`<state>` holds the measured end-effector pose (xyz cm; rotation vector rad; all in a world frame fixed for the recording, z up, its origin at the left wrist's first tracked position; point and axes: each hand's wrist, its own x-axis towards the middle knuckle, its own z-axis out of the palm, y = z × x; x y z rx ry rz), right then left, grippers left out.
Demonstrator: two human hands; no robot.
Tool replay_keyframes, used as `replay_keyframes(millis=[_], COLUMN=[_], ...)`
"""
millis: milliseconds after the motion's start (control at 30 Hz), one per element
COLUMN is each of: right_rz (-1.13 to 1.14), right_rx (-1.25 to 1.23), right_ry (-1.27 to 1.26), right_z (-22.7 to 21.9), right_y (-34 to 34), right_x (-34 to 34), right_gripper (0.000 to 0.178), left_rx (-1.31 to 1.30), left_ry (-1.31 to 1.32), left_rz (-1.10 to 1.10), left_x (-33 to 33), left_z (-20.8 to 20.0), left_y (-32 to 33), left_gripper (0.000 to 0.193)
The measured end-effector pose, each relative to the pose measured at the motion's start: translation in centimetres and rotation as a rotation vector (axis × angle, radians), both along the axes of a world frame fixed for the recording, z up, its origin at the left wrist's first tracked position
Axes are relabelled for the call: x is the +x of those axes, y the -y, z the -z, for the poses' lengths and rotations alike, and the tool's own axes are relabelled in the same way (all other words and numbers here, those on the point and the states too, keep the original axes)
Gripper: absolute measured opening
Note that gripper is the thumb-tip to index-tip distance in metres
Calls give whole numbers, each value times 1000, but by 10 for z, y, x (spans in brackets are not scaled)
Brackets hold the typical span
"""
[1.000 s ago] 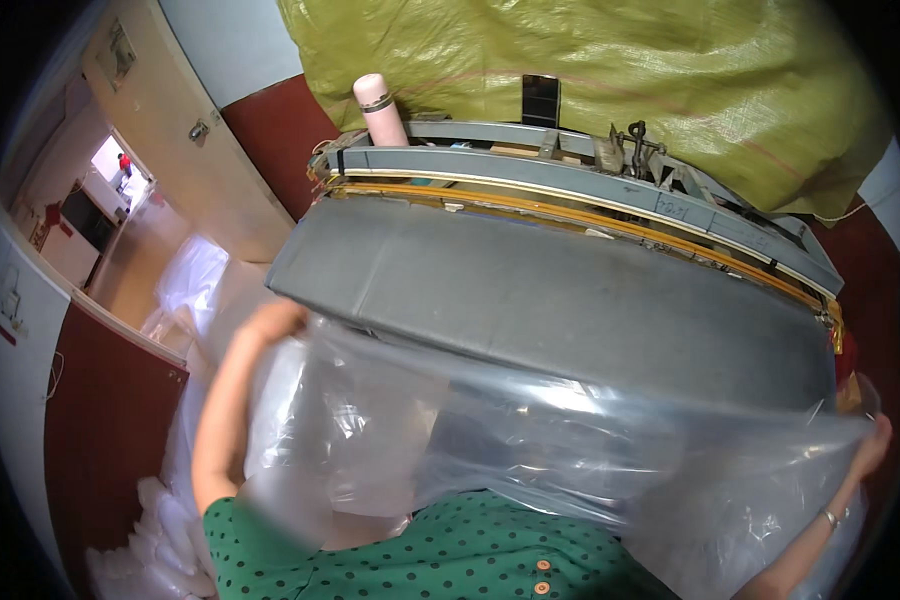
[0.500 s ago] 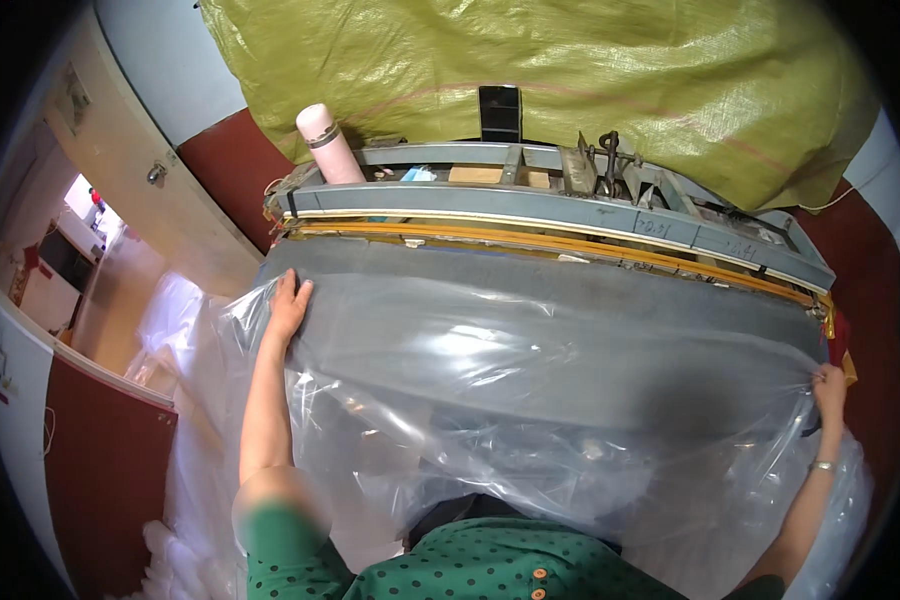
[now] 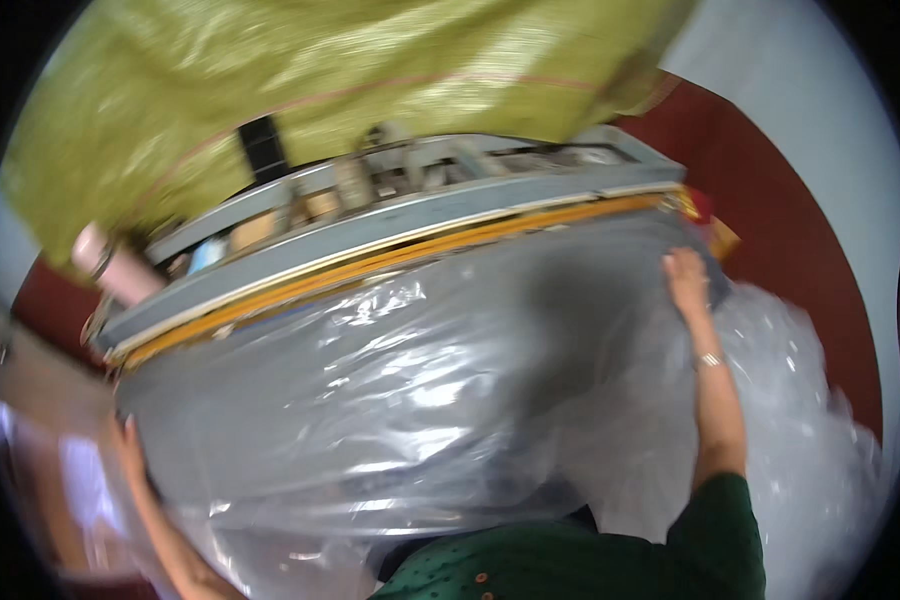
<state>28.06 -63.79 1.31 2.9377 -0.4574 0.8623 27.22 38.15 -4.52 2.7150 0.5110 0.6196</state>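
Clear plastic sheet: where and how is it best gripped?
Probably pinch the plastic sheet by its loose right-end folds, coming from the right: there it bunches beyond the grey padded top, while on the top it lies fairly flat.

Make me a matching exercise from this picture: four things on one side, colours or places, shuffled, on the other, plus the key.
Column one
1. Plastic
2. Bottle
3. Tarp
4. Right hand

Column two
A. Yellow-green, with a thin reddish line
B. Near the right end of the grey surface
C. Pink
D. Clear, with bright glints

Right pairs: 1-D, 2-C, 3-A, 4-B
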Motion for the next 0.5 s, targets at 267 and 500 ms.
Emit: replay_keyframes(millis=[267,500], right_rz=[164,422], right_rx=[330,368], right_ry=[-203,-191], right_z=[28,33], right_y=[41,0], right_x=[2,44], right_gripper=[58,65], left_rx=[260,192], left_ry=[249,-214], left_rz=[-209,-65], left_x=[-24,-47], left_z=[-4,19], left_y=[-53,22], left_gripper=[52,53])
